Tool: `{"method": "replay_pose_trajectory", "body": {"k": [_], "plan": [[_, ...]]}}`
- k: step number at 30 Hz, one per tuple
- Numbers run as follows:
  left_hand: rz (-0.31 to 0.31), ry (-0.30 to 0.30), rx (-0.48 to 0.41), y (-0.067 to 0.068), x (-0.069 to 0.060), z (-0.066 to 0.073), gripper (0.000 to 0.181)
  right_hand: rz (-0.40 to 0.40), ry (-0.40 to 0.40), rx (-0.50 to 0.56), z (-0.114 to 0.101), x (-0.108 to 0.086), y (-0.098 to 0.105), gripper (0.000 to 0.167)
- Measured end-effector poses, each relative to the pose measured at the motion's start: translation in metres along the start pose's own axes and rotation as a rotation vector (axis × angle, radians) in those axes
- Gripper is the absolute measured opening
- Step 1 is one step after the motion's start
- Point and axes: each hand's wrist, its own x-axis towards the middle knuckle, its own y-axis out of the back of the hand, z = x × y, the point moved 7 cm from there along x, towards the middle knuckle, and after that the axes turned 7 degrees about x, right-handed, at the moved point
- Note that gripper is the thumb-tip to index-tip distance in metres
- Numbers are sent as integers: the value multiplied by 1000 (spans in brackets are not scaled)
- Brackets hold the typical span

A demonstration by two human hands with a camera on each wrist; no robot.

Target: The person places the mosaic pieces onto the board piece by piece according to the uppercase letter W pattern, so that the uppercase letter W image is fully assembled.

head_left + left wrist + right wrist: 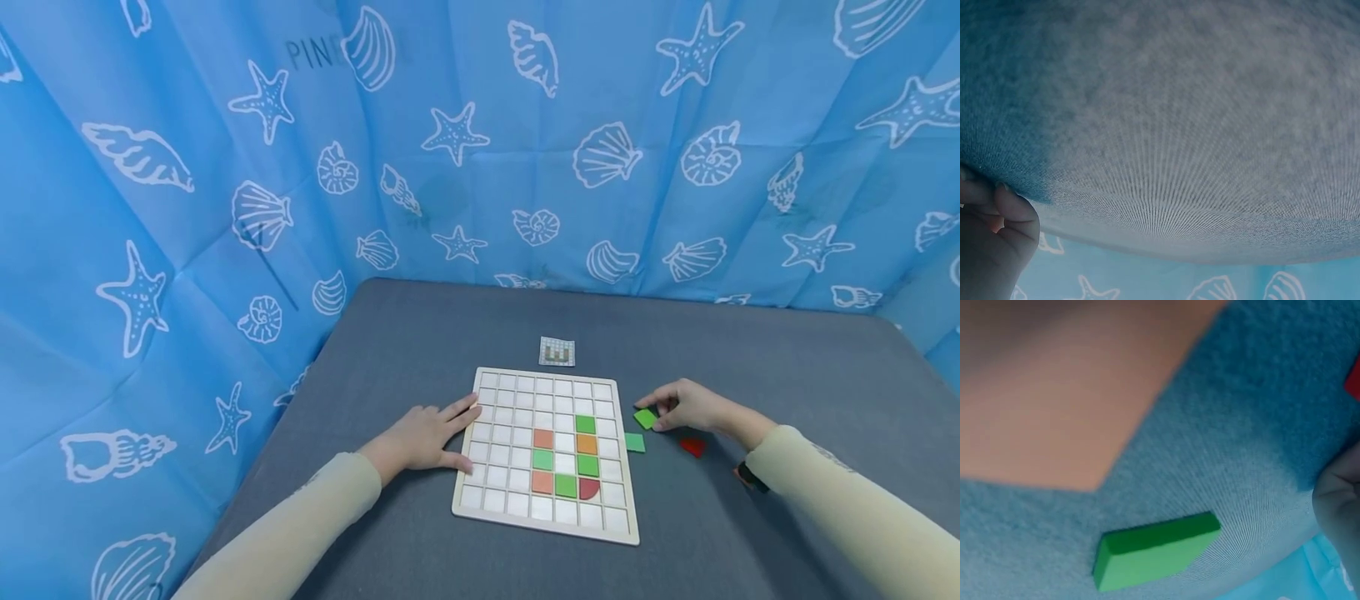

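Two hands at one grid board on the table (420, 333). Left hand (423, 437): fingers spread, tips and thumb on the board's left edge. Right hand (692, 407): fingers pinching one bright green tile (645, 419), to the right of the grid board (495, 498).

Count on the board, eight pieces, lower right part: three bright green squares (566, 486), one paler green square (542, 459), two salmon squares (542, 482), one orange square (587, 443), one red piece with a rounded corner (588, 489). Off the board, besides the pinched one: a blue-green tile (635, 442) at its right edge, contact uncertain, and a red tile (693, 447) below the right hand. One small card (557, 352) beyond the far edge, its print too small to read.

Dark object (752, 477) half under the right sleeve (817, 467), hard to make out. Only the head view gives board and card. Right wrist view alone shows the thickness of a green block (1157, 553), plus a large blurred tan shape (1054, 394), identity unclear; red piece cut off at the frame edge. Left wrist view: mostly table cloth, fingers cropped at lower left
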Motion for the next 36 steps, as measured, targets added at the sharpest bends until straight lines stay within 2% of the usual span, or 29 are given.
{"method": "replay_pose_trajectory", "body": {"k": [11, 17, 21, 26, 36], "plan": [[13, -1, 16, 0, 0, -1, 89, 25, 46, -30, -7, -1, -2, 22], [3, 5, 21, -1, 0, -2, 89, 63, 41, -42, -11, -3, -3, 18], [0, 7, 25, -2, 1, -2, 89, 116, 0, -47, -11, -6, -1, 12], [2, 1, 16, -2, 2, -1, 89, 145, -93, -8, -8, -12, -1, 5], [4, 0, 8, -1, 2, -2, 89, 204, -191, 122, -20, -22, 1, 27]]}}
